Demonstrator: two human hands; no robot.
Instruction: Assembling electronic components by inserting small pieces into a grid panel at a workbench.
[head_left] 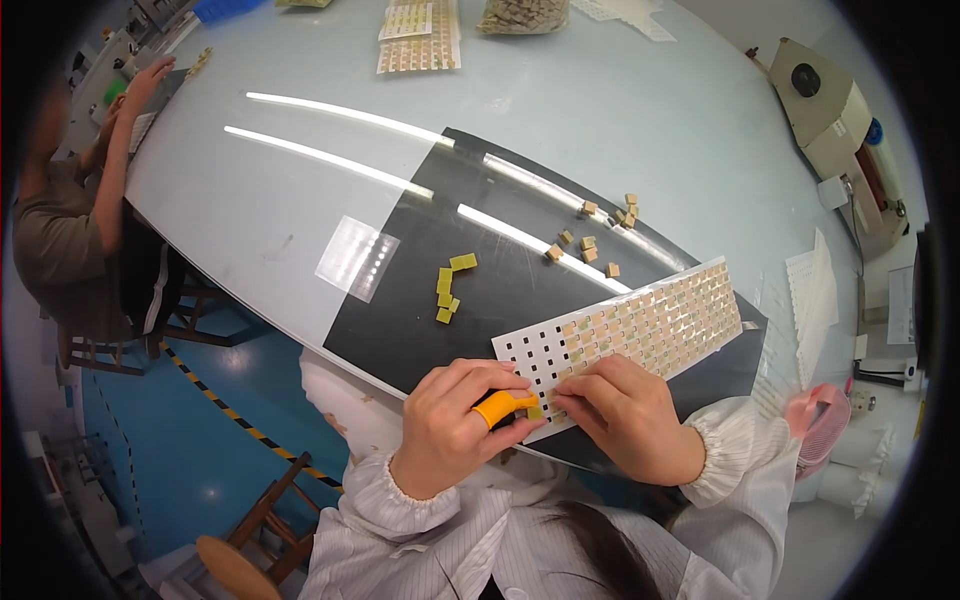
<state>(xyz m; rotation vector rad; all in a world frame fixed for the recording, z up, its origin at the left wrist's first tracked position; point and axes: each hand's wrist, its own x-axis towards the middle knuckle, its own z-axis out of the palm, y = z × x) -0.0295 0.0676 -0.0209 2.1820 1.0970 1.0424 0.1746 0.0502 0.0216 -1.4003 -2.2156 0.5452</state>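
A white perforated sheet [640,330] lies slantwise on the dark mat; small tan square pieces fill most of its rows, while dark square holes show at its left end. My left hand [450,420], an orange finger cot [503,407] on one finger, is closed at the sheet's lower left corner. A small yellow-green block [534,412] sits between its fingertips. Close beside it, my right hand [630,410] pinches thumb and fingers together over the sheet; whatever is in that pinch is hidden. Several yellow-green blocks [444,285] lie left of the sheet.
Loose tan blocks [588,249] are scattered beyond the sheet on the dark mat [400,330]. A clear square film [357,258] overlaps the mat's left edge. Farther back are filled sheets [420,50] and a bag of pieces [524,15]. Another person [75,230] sits at left.
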